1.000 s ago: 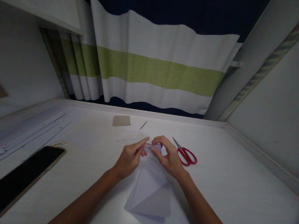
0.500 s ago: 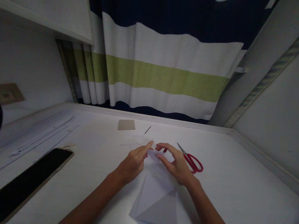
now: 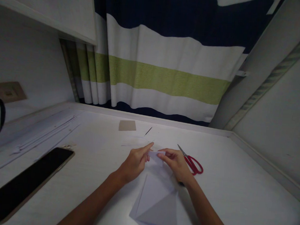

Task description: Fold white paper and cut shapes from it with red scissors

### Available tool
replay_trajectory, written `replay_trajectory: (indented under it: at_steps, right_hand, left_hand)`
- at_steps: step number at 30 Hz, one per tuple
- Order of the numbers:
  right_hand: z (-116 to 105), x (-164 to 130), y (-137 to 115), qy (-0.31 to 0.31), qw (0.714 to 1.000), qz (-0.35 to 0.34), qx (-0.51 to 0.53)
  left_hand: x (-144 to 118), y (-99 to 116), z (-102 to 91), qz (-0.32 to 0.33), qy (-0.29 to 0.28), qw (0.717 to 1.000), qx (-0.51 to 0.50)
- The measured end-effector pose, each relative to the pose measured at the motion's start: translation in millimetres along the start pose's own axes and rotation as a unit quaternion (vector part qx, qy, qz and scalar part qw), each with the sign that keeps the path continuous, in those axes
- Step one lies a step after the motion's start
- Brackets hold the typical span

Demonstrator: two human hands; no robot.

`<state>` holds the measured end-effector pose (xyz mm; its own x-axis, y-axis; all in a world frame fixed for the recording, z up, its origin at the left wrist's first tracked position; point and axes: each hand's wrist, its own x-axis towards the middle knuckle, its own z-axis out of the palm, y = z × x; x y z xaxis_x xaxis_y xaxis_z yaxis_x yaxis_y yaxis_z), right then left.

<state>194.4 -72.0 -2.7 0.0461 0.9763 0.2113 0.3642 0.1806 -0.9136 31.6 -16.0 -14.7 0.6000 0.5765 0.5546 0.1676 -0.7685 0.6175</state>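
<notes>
A small folded piece of white paper [image 3: 157,157] is held up between my two hands over the desk. My left hand [image 3: 135,162] grips its left end, with the index finger stretched out past the edge. The thumb and fingers of my right hand [image 3: 175,160] pinch its right side. Just below, several larger folded white sheets [image 3: 158,203] lie overlapping on the desk. Red-handled scissors [image 3: 191,161] lie right beside my right hand, blades partly apart and pointing away.
At the left lies a black phone [image 3: 27,182], near long thin white strips [image 3: 52,132] along the wall. Farther back are a beige card [image 3: 127,125] and a thin dark stick [image 3: 148,130]. A striped curtain [image 3: 165,75] hangs behind the desk.
My right hand's fingers, apart before, have closed on the right side of the small paper. The left hand has stayed nearly in place. The view has shifted slightly.
</notes>
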Motion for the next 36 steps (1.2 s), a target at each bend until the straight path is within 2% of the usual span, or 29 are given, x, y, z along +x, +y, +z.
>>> replay_trajectory:
  at_steps: [5, 11, 19, 27, 31, 36]
  right_hand:
    - [-1.8, 0.6, -0.7, -0.017, 0.999, 0.016, 0.040]
    - [-4.9, 1.0, -0.7, -0.016, 0.999, 0.027, 0.031]
    - [-7.9, 1.0, -0.7, -0.025, 0.999, 0.037, 0.028]
    - [-7.9, 1.8, 7.4, -0.097, 0.991, 0.072, 0.051]
    - [-9.2, 1.2, 5.6, -0.111, 0.989, 0.074, 0.058]
    - [-8.4, 1.1, 7.7, -0.151, 0.977, 0.097, 0.112]
  left_hand:
    - [2.5, 3.9, -0.9, -0.038, 0.004, 0.999, -0.032]
    - [4.7, 7.2, -1.1, -0.088, -0.010, 0.993, -0.082]
    - [4.7, 7.1, 0.1, -0.110, -0.014, 0.986, -0.126]
    - [6.4, -5.2, -1.6, -0.158, -0.023, 0.972, -0.171]
    - [9.0, -1.0, -6.0, -0.187, -0.051, 0.961, -0.197]
    - [10.1, 1.0, -8.0, -0.230, -0.060, 0.941, -0.239]
